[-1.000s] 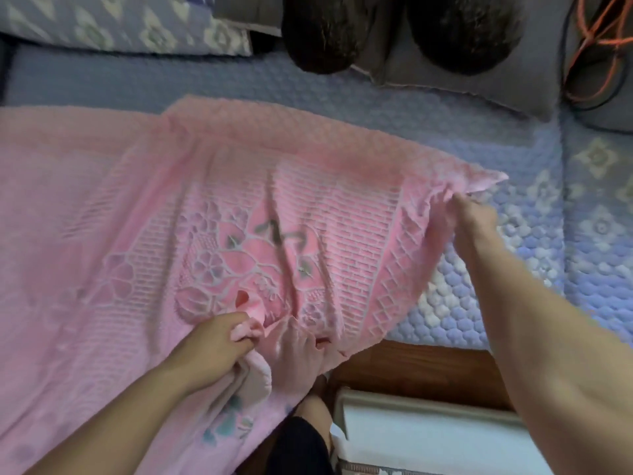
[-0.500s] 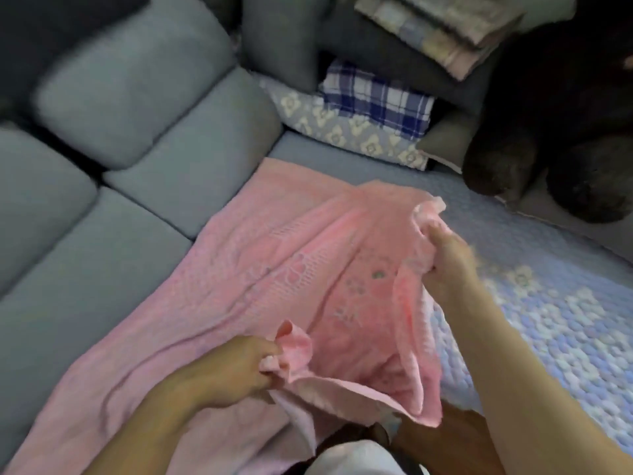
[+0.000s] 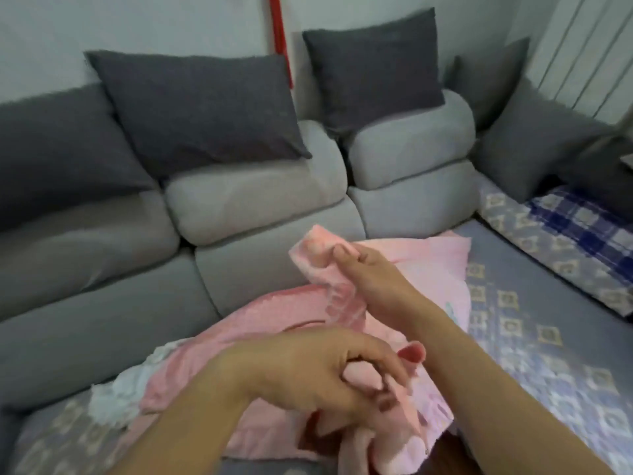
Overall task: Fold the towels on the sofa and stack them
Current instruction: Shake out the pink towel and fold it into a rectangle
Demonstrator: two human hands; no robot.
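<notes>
A pink towel (image 3: 435, 269) lies rumpled on the sofa seat in the lower middle of the head view. My right hand (image 3: 373, 275) pinches one corner of it and holds that corner raised above the seat. My left hand (image 3: 318, 375) grips another bunched part of the same towel lower down, near the front edge. The cloth hangs in folds between the two hands. A white towel (image 3: 120, 389) peeks out from under the pink one at the left.
The grey sofa (image 3: 257, 207) has back cushions and dark pillows (image 3: 202, 108) behind the towel. A patterned blue seat cover (image 3: 534, 337) spreads to the right. Folded cloths, one blue checked (image 3: 579, 224), lie at the far right.
My view has swung up toward the sofa back. Both hands have lifted their towel corners, and the right hand has carried its corner leftward, closer to the left hand.
</notes>
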